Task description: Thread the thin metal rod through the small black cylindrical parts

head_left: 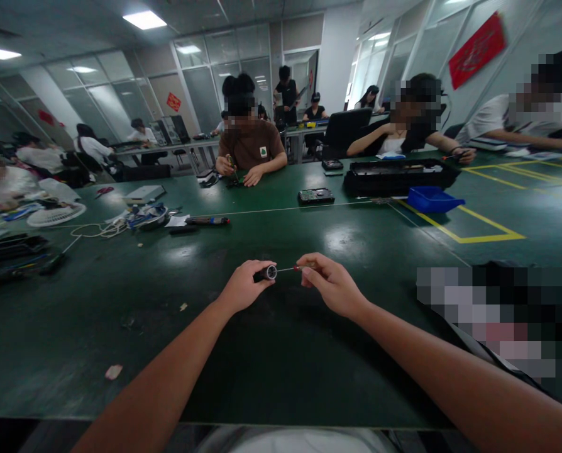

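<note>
Spanning the frame from left edge to right edge, the green table (285,371) took up most of the lower part of the view. Person in a brown shirt (255,148) sat across it, upper center, both hands low over the tabletop. Long black housing (398,178) lay upper right, with the blue tray (432,199) just in front of it, nearer the camera.

Both hands were mid-frame, facing each other above the near side of the table. Right hand (332,283), right of center, was closed around the handle of the screwdriver, thumb and fingers pinching near the red collar. Left hand (247,284), left of center, gripped the black cylinder between thumb below and fingers above.

White oval guard (55,215) lay at the left, above mid-height. Hard drive (315,195) sat flat above center, well beyond the hands. Red-tipped tool (208,220) lay on its side, upper left of the left hand.

Screwdriver (285,270) pointed left out of the right hand, shaft about level, tip at the right side of the cylinder's rim; couldn't tell if it touched. Black cylinder (264,274) sat at the left hand's fingertips, pale ringed end toward the camera. Small paper scrap (114,372) lay lower left.
</note>
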Tool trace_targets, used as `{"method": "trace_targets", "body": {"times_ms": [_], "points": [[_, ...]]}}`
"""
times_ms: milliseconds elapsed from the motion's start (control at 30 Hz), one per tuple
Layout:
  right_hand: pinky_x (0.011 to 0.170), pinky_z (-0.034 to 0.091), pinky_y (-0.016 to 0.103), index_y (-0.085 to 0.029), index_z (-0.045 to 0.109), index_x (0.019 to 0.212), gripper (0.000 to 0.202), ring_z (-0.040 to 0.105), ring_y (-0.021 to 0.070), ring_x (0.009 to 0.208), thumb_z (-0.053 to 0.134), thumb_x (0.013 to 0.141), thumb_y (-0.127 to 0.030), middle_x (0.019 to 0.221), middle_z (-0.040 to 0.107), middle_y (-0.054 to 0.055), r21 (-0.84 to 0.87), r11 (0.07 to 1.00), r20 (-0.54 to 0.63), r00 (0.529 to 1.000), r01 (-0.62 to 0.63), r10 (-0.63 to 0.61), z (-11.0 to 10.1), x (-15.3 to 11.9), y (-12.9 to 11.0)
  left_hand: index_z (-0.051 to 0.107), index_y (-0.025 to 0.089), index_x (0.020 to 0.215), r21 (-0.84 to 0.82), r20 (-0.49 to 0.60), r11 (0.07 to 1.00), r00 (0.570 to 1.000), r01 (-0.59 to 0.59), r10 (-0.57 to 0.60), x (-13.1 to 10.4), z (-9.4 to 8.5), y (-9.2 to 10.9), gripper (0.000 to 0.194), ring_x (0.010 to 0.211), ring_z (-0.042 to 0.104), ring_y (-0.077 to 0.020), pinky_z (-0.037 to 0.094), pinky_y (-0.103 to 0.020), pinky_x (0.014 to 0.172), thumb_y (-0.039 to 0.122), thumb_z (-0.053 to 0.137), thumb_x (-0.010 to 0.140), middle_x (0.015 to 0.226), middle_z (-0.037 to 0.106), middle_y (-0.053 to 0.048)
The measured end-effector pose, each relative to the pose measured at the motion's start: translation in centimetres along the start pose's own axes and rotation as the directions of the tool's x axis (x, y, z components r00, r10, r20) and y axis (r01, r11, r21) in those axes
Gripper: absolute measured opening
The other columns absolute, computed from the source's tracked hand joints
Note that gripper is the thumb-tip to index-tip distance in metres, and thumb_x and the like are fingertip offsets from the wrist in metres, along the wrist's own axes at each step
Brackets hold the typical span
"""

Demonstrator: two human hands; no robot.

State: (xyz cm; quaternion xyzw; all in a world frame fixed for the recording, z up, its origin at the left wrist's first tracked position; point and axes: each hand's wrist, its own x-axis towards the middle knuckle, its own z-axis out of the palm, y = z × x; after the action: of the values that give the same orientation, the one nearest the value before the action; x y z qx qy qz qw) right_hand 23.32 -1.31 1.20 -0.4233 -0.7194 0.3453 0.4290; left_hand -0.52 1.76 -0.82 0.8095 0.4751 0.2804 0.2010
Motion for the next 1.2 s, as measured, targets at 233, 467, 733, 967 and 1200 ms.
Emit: {"method": "trace_targets", "body": {"times_ms": [233, 467, 733, 967, 1200], "points": [[0.055, 0.041, 0.029, -0.022, 0.066, 0.107, 0.029, 0.056, 0.0157, 0.056, 0.047, 0.097, -0.039, 0.072, 0.066, 0.001, -0.183, 0.981, -0.099, 0.994, -0.057, 0.039, 0.3, 0.15, -0.24, 0.066, 0.027, 0.121, -0.001, 0.014, 1.0, 1.0, -0.005, 0.005, -0.03, 0.11, 0.13, 0.039, 0.099, 0.06, -0.0218, 0.045, -0.037, 0.089, 0.025, 0.071, 0.083, 0.105, 0.069, -0.003], [0.067, 0.046, 0.031, -0.023, 0.062, 0.106, 0.018, 0.061, 0.018, 0.076, 0.05, 0.094, -0.029, 0.086, 0.067, 0.003, -0.189, 0.982, -0.019, 1.0, 0.019, -0.023, 0.07, 0.04, -0.33, 0.066, 0.028, 0.122, 0.013, -0.002, 1.0, 1.0, 0.025, -0.025, -0.04, -0.18, 0.21, 0.039, 0.1, 0.059, -0.0226, 0.045, -0.039, 0.09, 0.024, 0.07, 0.083, 0.105, 0.069, -0.003], [0.055, 0.041, 0.03, -0.023, 0.061, 0.113, 0.028, 0.058, 0.0155, 0.059, 0.043, 0.098, -0.038, 0.081, 0.068, 0.002, -0.17, 0.982, -0.003, 0.996, -0.084, 0.085, 0.25, 0.23, -0.1, 0.066, 0.027, 0.121, 0.015, 0.027, 1.0, 1.0, -0.004, 0.003, -0.11, -0.05, 0.28, 0.037, 0.101, 0.059, -0.0225, 0.045, -0.038, 0.091, 0.025, 0.069, 0.084, 0.108, 0.069, -0.004], [0.062, 0.045, 0.031, -0.023, 0.056, 0.107, 0.018, 0.061, 0.0182, 0.069, 0.054, 0.091, -0.031, 0.078, 0.065, 0.001, -0.184, 0.983, -0.091, 0.996, -0.02, 0.003, 0.18, 0.06, -0.16, 0.067, 0.027, 0.121, 0.006, 0.025, 1.0, 1.0, 0.004, -0.004, -0.01, -0.08, 0.48, 0.039, 0.099, 0.059, -0.0225, 0.045, -0.038, 0.091, 0.024, 0.07, 0.083, 0.106, 0.069, -0.003], [0.064, 0.046, 0.031, -0.023, 0.063, 0.095, 0.027, 0.062, 0.0175, 0.069, 0.041, 0.099, -0.039, 0.082, 0.068, 0.003, -0.16, 0.986, -0.018, 0.999, -0.052, 0.049, 0.01, 0.26, -0.34, 0.067, 0.027, 0.12, 0.01, 0.04, 1.0, 0.999, -0.001, 0.001, -0.01, -0.08, 0.68, 0.036, 0.101, 0.059, -0.0229, 0.045, -0.04, 0.093, 0.024, 0.068, 0.084, 0.11, 0.07, -0.004]]}}
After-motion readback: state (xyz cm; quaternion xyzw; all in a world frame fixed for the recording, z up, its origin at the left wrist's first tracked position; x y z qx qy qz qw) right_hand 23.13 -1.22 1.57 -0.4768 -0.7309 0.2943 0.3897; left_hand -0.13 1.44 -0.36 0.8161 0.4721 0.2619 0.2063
